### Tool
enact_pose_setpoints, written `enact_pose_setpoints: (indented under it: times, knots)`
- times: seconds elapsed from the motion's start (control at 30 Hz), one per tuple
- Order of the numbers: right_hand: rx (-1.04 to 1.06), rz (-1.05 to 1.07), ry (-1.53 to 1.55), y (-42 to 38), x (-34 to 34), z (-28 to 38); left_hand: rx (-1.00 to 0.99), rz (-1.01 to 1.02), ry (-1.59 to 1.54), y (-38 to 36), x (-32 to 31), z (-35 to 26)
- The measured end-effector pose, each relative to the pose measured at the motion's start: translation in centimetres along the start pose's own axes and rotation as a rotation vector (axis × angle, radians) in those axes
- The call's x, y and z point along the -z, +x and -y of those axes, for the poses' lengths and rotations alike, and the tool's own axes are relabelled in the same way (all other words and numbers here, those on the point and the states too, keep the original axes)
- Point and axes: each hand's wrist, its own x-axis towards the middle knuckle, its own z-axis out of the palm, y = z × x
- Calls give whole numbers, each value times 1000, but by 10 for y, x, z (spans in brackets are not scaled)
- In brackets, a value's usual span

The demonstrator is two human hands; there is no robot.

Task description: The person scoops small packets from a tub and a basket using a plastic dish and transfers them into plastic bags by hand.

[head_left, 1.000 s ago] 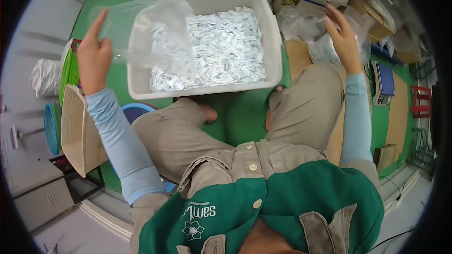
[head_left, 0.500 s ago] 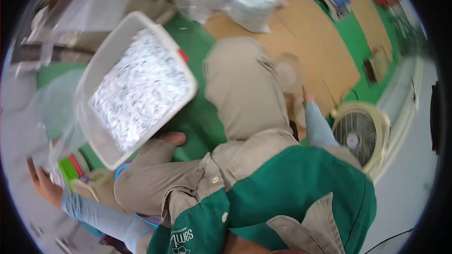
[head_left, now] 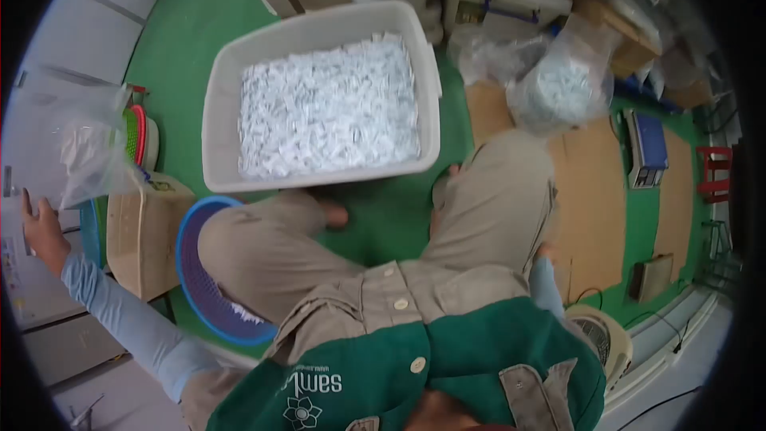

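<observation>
There are two hands point(head_left: 45, 231), two legs point(head_left: 495, 191), one big tub point(head_left: 222, 128), one fan point(head_left: 602, 341), one red chair point(head_left: 716, 176) and at least two clear bags point(head_left: 86, 144).

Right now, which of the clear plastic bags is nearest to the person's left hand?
The clear bag at the picture's far left, just above the left hand. The filled bag and the crumpled bag are on the tub's other side.

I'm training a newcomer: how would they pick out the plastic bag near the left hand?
Start at the big pale tub of white packets, then go left across the green floor. Just beyond the person's left hand is the plastic bag. It looks limp and see-through, unlike the bulging bag to the tub's right.
</observation>
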Motion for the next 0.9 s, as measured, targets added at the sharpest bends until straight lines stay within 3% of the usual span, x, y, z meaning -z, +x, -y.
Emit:
enact_pose_setpoints:
  times: [0.03,0.07,0.13,0.2,0.33,0.37,0.43,0.47,0.57,0.63,0.7,0.77,0.8,0.83,0.87,0.9]
  knots:
    - [48,-121,73,23,-50,-16,-27,74,76,-3,3,16]
    - [-1,-23,202,-4,-33,-16,-59,145,150,-6,7,32]
    - [-206,136,1033,-7,9,-1,-255,-11,104,-8,-15,72]
    - [-287,334,1635,-27,56,6,-220,18,128,-35,-28,42]
    - [-23,295,2302,-36,161,54,-195,161,250,-101,-130,111]
    - [18,373,2302,-22,178,54,-127,210,208,-120,-143,113]
    - [344,307,2253,-75,279,101,-89,308,161,-153,-180,124]
    - [430,610,2251,-72,312,118,-80,366,156,-166,-191,125]
    - [744,970,2010,-127,411,195,-64,470,135,-212,-217,134]
    - [777,1194,1871,-177,444,258,-3,606,122,-213,-191,80]
    - [770,1325,1823,-185,409,340,0,616,122,-237,-202,116]
    - [601,1436,1482,-233,404,396,-110,574,105,-255,-195,129]
    - [678,1434,1353,-228,395,421,-59,613,101,-243,-179,97]
    - [785,1303,1303,-242,408,434,-87,611,103,-231,-170,64]
    - [941,919,1177,-282,430,447,-116,612,104,-222,-165,39]
    - [1151,741,1086,-296,461,466,-143,553,65,-203,-188,13]
